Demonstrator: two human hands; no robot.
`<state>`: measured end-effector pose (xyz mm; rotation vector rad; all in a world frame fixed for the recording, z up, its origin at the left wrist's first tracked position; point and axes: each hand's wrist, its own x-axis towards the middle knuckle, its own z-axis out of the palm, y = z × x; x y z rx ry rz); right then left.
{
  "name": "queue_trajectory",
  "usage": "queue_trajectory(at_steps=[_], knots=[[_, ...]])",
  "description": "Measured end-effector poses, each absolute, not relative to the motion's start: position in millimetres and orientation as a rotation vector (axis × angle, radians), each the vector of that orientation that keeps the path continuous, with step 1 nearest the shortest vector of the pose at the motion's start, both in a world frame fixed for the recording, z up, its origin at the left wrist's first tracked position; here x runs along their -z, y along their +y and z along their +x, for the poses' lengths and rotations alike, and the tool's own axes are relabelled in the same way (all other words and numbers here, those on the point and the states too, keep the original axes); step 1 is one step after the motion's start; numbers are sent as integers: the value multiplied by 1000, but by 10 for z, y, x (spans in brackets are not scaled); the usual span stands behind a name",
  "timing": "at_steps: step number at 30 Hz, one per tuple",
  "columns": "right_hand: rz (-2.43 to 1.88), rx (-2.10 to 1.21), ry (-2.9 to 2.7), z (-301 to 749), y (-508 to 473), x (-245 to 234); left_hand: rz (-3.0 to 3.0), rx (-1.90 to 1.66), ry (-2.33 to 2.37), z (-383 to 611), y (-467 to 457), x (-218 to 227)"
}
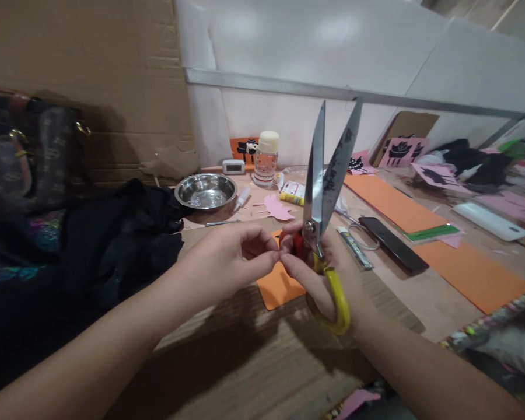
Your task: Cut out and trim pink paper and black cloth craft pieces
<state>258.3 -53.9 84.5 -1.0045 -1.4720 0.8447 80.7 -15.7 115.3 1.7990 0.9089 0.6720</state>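
My right hand (315, 274) grips large scissors (326, 192) with yellow and red handles; the blades point upward and stand apart. My left hand (234, 256) is curled, its fingertips pinched against my right thumb and fingers just left of the scissors' pivot. Whatever sits between the fingertips is too small to make out. Both hands hover over an orange paper sheet (277, 286) on the cardboard-covered table (245, 356).
A steel bowl (205, 191), a capped bottle (266, 158), a glue tube (292, 193) and a pink cutout (276, 207) lie beyond the hands. A black phone (394, 243) and long orange sheets (459, 265) lie right. Black cloth (126, 239) and a bag (26, 151) sit left.
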Motion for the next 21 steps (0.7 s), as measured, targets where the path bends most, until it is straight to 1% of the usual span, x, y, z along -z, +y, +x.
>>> queue_trajectory(at_steps=[4, 8, 13, 21], knots=[[-961, -869, -1520, 2558, -534, -837, 1662, -769, 871, 819, -171, -1157], [-936, -910, -1490, 2547, -538, -828, 1562, -722, 852, 827, -163, -1168], [-916, -1020, -1365, 2562, -550, -778, 1602, -719, 883, 821, -152, -1193], [-844, -945, -1328, 2584, -535, -681, 1520, -813, 752, 850, -152, -1133]])
